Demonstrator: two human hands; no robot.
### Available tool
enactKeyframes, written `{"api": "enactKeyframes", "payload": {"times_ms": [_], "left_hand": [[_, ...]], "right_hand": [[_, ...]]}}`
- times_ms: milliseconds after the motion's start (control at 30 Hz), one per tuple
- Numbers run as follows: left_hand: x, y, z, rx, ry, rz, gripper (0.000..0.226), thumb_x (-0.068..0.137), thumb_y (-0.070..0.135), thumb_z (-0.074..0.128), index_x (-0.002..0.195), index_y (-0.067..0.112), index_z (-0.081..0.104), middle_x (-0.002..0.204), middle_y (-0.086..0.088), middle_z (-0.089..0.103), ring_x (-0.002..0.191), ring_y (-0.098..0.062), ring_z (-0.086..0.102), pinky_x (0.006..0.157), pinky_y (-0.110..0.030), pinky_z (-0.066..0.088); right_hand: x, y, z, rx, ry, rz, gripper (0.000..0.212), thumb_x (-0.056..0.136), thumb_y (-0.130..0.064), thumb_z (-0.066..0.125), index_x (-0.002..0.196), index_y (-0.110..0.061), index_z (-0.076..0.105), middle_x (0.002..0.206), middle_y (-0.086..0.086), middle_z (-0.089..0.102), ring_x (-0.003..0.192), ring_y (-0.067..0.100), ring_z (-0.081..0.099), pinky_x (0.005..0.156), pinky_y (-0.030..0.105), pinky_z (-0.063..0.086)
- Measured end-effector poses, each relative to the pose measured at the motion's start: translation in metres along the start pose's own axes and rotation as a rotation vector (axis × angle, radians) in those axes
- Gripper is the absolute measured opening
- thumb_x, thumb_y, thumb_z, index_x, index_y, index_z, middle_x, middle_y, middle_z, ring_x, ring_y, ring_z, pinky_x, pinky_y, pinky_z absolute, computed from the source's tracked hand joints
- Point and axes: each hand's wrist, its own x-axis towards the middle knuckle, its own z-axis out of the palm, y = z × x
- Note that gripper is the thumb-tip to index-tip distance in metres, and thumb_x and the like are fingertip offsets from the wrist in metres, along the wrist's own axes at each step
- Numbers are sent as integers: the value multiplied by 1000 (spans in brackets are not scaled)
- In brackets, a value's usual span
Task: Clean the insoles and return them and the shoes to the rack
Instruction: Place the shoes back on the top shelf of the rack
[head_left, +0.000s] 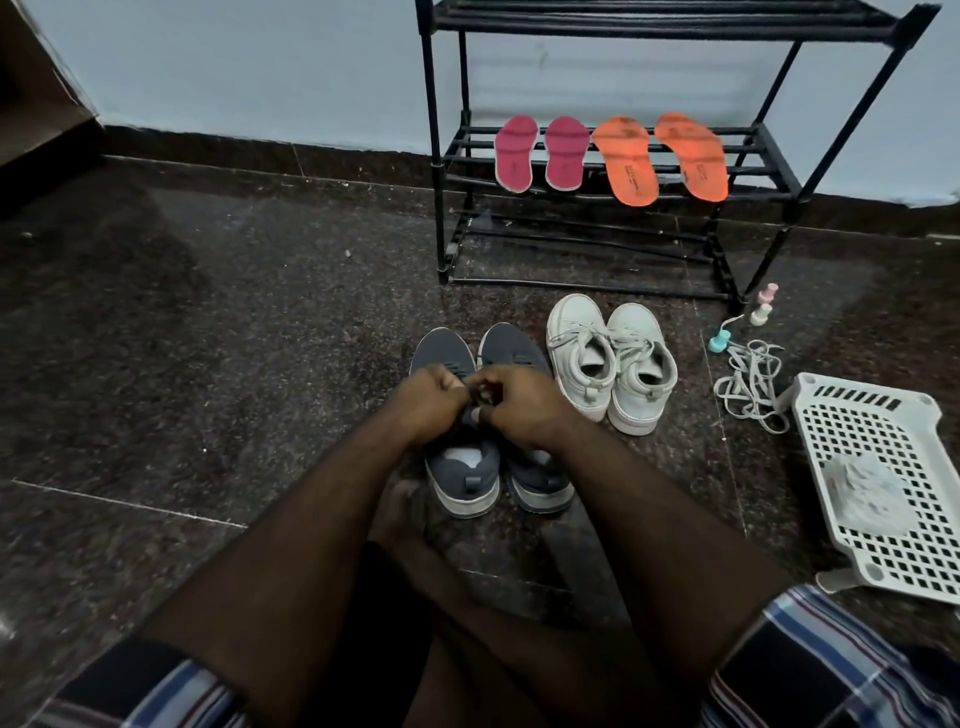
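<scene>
Dim, even indoor light. Floor (208, 338) shows faint sheen at left. Corners darken. Rack (613, 156) uprights lean from wide-angle distortion. Hands slightly blurred; shoes and insoles fairly sharp.

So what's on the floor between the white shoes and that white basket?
In the head view, a loose tangle of laces and a teal clip lie between the white shoes and the basket.
</scene>
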Motion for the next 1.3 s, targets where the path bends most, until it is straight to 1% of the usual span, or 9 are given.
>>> {"api": "enactKeyframes", "payload": {"times_ms": [100, 300, 467, 600, 700, 867, 1000, 1133, 1300], "left_hand": [[-4, -1, -11, -276, 30, -80, 14, 94, 5, 57, 86, 16, 58, 68, -5, 58, 52, -13, 51, 38, -16, 39], [-5, 2, -13, -648, -23, -184, 9, 101, 11, 54, 99, 16, 62, 78, -5, 64, 55, -8, 58, 44, -18, 51], [2, -1, -16, -839, 70, -213, 8, 100, 4, 55, 96, 7, 60, 86, -11, 66, 68, -15, 66, 55, -22, 59], [6, -9, -22, -672, 60, -285, 17, 99, -5, 50, 91, 5, 62, 90, -13, 67, 73, -17, 66, 52, -23, 59], [1, -12, -22, -575, -106, -289, 18, 96, -10, 53, 92, 3, 65, 87, -14, 70, 73, -18, 67, 56, -23, 60], [9, -22, -21, -358, 27, -276, 10, 90, 2, 67, 86, 11, 66, 82, -14, 69, 62, -17, 62, 51, -25, 55], [16, -35, -12, -215, 20, -381, 22, 80, 10, 82, 87, 3, 63, 85, -20, 71, 73, -30, 70, 80, -52, 61], [17, -35, -6, -113, 67, -362, 27, 74, 14, 87, 88, -3, 70, 76, -17, 74, 70, -29, 74, 73, -50, 63], [11, -23, -4, -345, 68, -398, 16, 81, 1, 78, 80, 1, 63, 78, -17, 71, 67, -28, 72, 66, -40, 64]], "right_hand": [[5, -4, -6, -76, 75, 5, 9, 84, -27, 70, 81, -18, 69, 78, -5, 70, 76, 13, 64, 73, 30, 51], [2, -7, -1, 199, 1, -1, 24, 83, -14, 73, 106, -18, 69, 87, -1, 72, 73, 11, 65, 73, 34, 57], [2, -6, 10, 69, 123, -13, 5, 86, -17, 69, 82, -14, 72, 75, -3, 68, 63, 4, 56, 60, 23, 41], [9, 1, 15, 174, 275, 76, 23, 77, -13, 73, 98, -22, 67, 85, -4, 66, 80, 14, 63, 78, 32, 53], [10, -2, 13, -19, 122, -32, 61, 77, -15, 75, 135, -22, 56, 119, 1, 59, 107, 13, 55, 92, 22, 40], [4, -8, 17, -226, 120, -150, 27, 81, -4, 58, 98, -14, 75, 99, 10, 72, 90, 27, 66, 71, 27, 47], [-11, -2, 37, -568, -82, -212, 39, 74, -21, 75, 112, -16, 65, 107, 10, 64, 97, 29, 63, 81, 35, 53], [-18, -7, 30, -138, 59, -100, 46, 83, -8, 61, 128, -18, 62, 128, 5, 64, 118, 23, 58, 99, 29, 46], [-4, -10, 14, 18, 200, 229, 12, 86, -20, 69, 97, -14, 70, 96, 4, 72, 90, 22, 65, 75, 25, 45]]}}
